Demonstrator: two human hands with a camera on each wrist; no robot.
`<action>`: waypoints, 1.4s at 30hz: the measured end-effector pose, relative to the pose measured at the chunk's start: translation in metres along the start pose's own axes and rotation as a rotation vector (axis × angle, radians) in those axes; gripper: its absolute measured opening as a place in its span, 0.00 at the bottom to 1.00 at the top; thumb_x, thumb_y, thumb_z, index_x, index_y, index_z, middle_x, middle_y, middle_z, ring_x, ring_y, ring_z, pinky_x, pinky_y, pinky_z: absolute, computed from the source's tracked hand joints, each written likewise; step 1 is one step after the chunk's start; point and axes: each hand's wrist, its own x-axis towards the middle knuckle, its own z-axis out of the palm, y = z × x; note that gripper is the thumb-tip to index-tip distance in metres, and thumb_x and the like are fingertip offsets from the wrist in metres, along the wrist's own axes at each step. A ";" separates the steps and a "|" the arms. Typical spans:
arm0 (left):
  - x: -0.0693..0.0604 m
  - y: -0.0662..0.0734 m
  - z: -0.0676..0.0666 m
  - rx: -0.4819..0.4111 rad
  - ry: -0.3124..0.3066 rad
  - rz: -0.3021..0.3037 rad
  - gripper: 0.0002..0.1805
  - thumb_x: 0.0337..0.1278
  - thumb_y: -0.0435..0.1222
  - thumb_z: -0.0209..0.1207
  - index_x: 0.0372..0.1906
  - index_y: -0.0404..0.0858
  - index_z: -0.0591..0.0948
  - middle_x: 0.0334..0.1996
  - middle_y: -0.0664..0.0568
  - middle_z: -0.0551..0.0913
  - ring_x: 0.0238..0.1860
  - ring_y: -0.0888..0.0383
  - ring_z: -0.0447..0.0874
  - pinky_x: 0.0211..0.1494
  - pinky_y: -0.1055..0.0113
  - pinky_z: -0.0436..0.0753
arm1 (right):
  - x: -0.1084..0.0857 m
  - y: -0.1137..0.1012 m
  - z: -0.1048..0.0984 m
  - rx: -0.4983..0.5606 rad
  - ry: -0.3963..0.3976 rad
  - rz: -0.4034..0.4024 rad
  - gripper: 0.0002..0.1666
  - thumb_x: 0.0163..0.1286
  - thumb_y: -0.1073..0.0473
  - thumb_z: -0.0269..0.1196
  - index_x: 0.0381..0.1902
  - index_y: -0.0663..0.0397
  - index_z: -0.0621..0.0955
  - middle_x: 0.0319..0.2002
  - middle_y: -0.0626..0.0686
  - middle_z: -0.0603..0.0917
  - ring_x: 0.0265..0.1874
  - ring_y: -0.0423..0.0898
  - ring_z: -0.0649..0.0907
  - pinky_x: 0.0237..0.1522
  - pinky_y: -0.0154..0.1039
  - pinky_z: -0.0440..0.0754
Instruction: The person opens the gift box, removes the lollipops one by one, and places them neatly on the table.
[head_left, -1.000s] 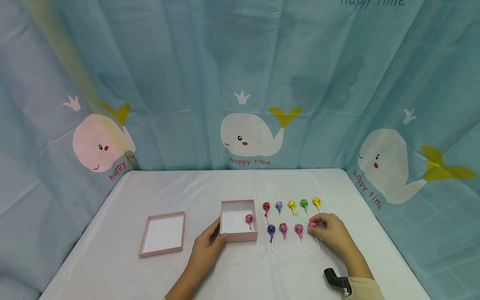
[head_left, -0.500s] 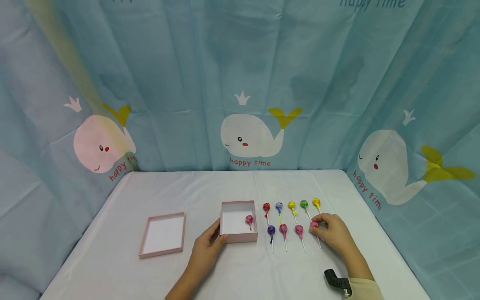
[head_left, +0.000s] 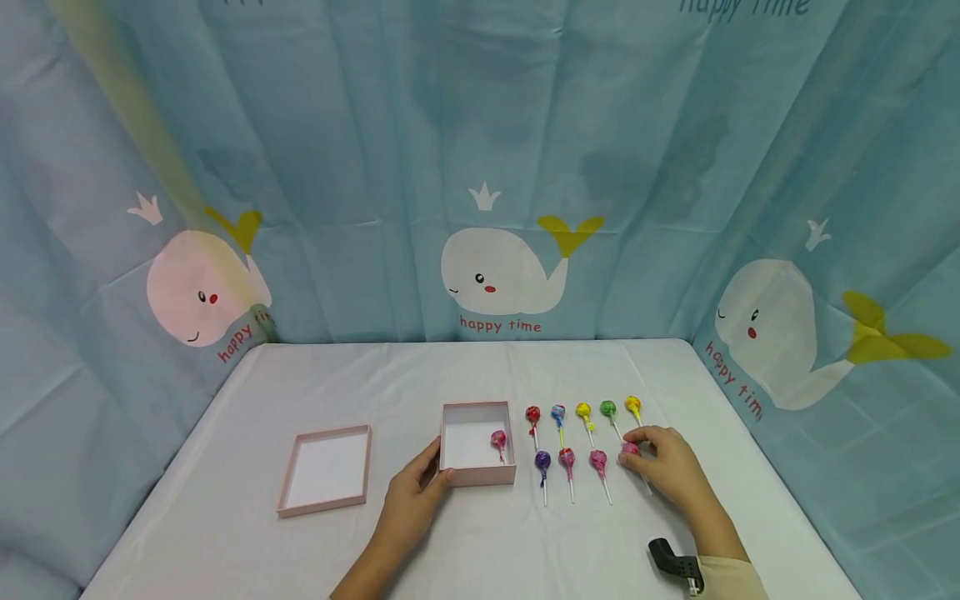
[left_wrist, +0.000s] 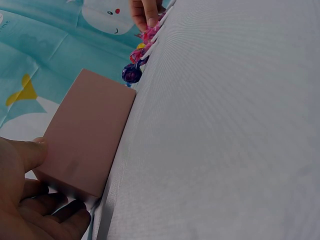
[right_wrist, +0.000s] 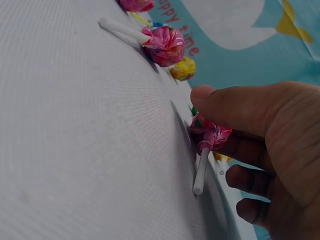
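Observation:
My left hand (head_left: pixel 412 496) holds the near left corner of an open pale pink box (head_left: pixel 480 476), its thumb on the front wall. One pink lollipop (head_left: pixel 498 439) lies inside, towards the box's right wall. In the right wrist view, my right hand (right_wrist: pixel 285 145) pinches the wrapped head of another pink lollipop (right_wrist: pixel 212 136) between thumb and fingers, low over the cloth. Its white stick points towards the person. This lollipop is at the right end of the near row, beside a pink lollipop (head_left: pixel 597 459).
A far row runs from a red lollipop (head_left: pixel 532 413) to a yellow lollipop (head_left: pixel 633 403). The near row starts with a purple lollipop (head_left: pixel 542 458). The box lid (head_left: pixel 326 467) lies left on the white table (head_left: pixel 225 542). Whale-printed curtains (head_left: pixel 337 167) surround the table.
The pinched lollipop has shifted slightly right with my right hand, and its stick's lower end has swung right. My left hand and the box stay in place.

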 end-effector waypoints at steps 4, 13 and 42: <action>0.000 0.000 0.000 -0.018 -0.003 -0.003 0.38 0.68 0.46 0.65 0.77 0.40 0.66 0.75 0.49 0.68 0.75 0.50 0.67 0.74 0.61 0.72 | 0.000 0.000 0.000 -0.007 0.003 0.009 0.19 0.63 0.48 0.75 0.48 0.49 0.86 0.47 0.52 0.85 0.52 0.55 0.80 0.58 0.60 0.82; 0.000 -0.001 -0.001 -0.016 -0.003 0.009 0.38 0.68 0.46 0.65 0.77 0.40 0.66 0.75 0.49 0.68 0.75 0.50 0.67 0.73 0.61 0.72 | -0.001 -0.001 -0.003 -0.007 0.069 -0.009 0.19 0.64 0.47 0.75 0.49 0.49 0.87 0.47 0.53 0.85 0.51 0.54 0.79 0.53 0.57 0.82; 0.000 -0.002 -0.002 -0.010 -0.004 0.013 0.41 0.66 0.52 0.65 0.77 0.41 0.67 0.75 0.50 0.69 0.75 0.51 0.68 0.73 0.62 0.73 | 0.006 -0.017 -0.003 0.088 0.296 -0.206 0.15 0.61 0.58 0.77 0.46 0.51 0.87 0.52 0.56 0.87 0.58 0.55 0.77 0.61 0.63 0.76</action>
